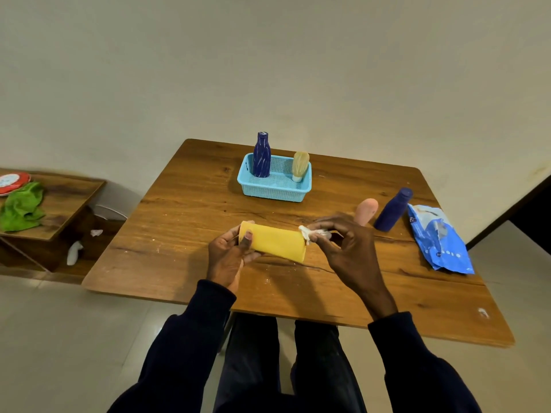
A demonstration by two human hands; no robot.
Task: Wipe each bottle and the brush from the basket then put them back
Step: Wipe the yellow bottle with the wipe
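Gripping one end of the yellow bottle (275, 241), the left hand (229, 257) has its thumb laid over the top and its fingers curled beneath. The right hand (343, 245) pinches a small white wipe (310, 234) in its fingertips and presses it to the bottle's other end.

The bottle is held just above the table (179, 234), on the person's side of the basket (272, 192) and well apart from it. Its long axis runs left to right, roughly parallel to the basket's front wall, with the right end a little closer to the person.

The wiping stroke probably has to travel along that axis from the right end toward the left hand. The basket lies straight ahead of the gap between the hands, so neither is clearly nearer. The bottle would need turning upright before it goes in.

Inside the basket, a patterned blue bottle (262, 156) stands at the back left and the brush (300, 166) at the right. Right of the basket and closer to the person are a pink bottle (366, 211) and a dark blue bottle (393, 210), then a wipe packet (438, 238).
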